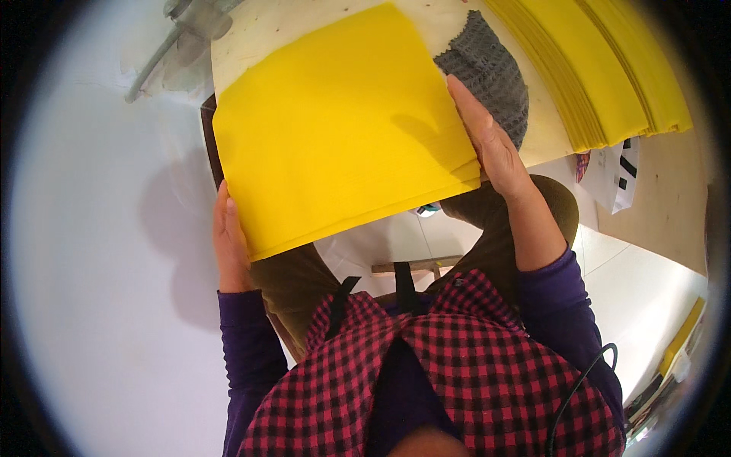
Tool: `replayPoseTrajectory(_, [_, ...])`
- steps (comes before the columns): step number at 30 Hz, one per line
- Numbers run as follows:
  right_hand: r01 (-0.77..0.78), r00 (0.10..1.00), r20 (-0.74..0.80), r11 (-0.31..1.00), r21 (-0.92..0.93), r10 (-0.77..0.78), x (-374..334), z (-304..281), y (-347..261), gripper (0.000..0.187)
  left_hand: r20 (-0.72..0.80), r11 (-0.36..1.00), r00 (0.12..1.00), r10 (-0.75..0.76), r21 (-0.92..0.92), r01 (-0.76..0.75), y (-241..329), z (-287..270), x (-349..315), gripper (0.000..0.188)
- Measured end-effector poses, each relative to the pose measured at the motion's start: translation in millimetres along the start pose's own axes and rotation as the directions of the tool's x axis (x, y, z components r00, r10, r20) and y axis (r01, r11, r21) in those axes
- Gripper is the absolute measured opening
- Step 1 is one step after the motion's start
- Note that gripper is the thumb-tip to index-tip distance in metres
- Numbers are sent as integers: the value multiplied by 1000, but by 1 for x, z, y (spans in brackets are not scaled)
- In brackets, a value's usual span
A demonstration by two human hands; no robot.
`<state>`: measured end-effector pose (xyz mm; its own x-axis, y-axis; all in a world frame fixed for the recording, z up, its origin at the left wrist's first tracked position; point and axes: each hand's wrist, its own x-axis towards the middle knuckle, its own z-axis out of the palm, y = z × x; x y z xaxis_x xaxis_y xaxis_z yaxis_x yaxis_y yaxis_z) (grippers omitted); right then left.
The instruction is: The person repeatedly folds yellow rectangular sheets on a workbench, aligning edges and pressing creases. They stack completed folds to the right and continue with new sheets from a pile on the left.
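You are holding a stack of yellow sheets [343, 129] between your hands, its long axis running left to right across the surface [442, 23]. Your left hand [231, 244] is gripping its near-left corner, fingers underneath; your right hand [487, 141] is pressing flat, fingers extended, along its right edge.

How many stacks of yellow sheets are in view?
2: one stack between the left hand and right hand; another stack at upper right. More may be hidden.
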<state>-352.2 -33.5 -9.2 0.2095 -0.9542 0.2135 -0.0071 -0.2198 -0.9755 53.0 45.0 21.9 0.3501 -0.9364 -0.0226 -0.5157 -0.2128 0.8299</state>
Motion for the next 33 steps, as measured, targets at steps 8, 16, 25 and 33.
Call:
replayPoseTrajectory(8, [-64,930,-309,740,-669,-199,4,-49,-15,44,-10,996,998,64,59,-63,19,-4,-12,49])
replayPoseTrajectory(16, [-112,978,-179,449,-887,-111,49,-82,19,22,63,948,956,286,130,-292,63,11,-17,44])
replayPoseTrajectory(25, [3,901,-248,579,-816,-355,45,-82,17,21,323,838,791,519,-9,-546,123,78,0,33])
replayPoseTrajectory(33, [-27,989,-146,975,-219,-6,23,-65,4,11,472,701,595,651,-74,-709,143,161,14,33])
